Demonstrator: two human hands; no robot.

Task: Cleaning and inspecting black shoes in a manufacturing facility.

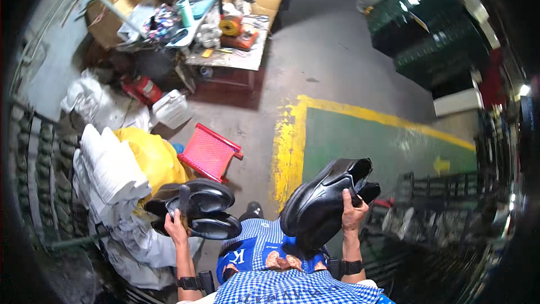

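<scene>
My left hand (177,226) is closed on a pair of black shoes (211,198), held side by side with their openings upward. Its fingers grip them at the left end. On the other side, my right hand (353,212) holds black shiny shoes (315,205), tilted with the soles toward the left. The thumb lies over the edge of the openings, and the other fingers are mostly hidden behind the shoes. Both pairs hang in the air in front of my blue checked apron (264,242), apart from each other.
A red plastic stool (209,152) stands ahead on the left, beside a yellow sack (149,157) and white sacks (107,163). Beyond it is a cluttered worktable (247,59). Dark green crates (413,14) are stacked far right. Racks (444,202) line the right side. Yellow lines (289,157) mark the floor.
</scene>
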